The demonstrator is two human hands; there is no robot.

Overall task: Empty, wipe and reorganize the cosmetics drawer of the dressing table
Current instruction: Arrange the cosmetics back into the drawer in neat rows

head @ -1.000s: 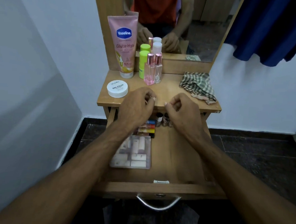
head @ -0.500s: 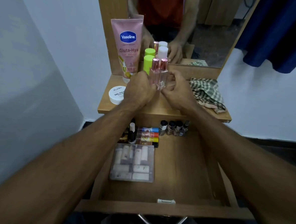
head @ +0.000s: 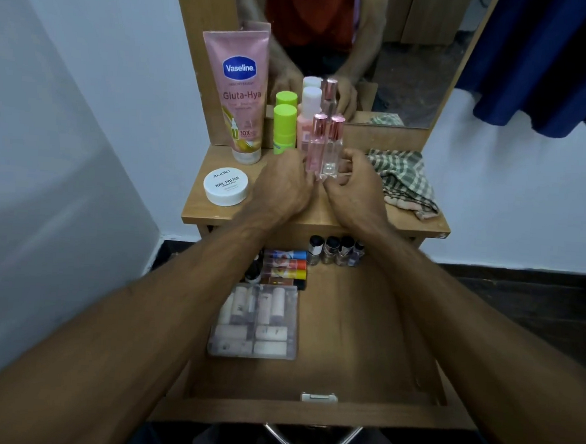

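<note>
Wooden dressing-table top point(head: 323, 213), two upright perfume bottles point(head: 324, 148) between both hands, left hand point(head: 284, 183) and right hand point(head: 355, 183) pinching their bases.

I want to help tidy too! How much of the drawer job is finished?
Some things look done: the clear case, colourful tubes and small bottles sit in neat rows in the drawer. Right now the left hand and right hand are at the two perfume bottles on top. The Vaseline tube, nail polish tub and checked cloth are still out.
</note>
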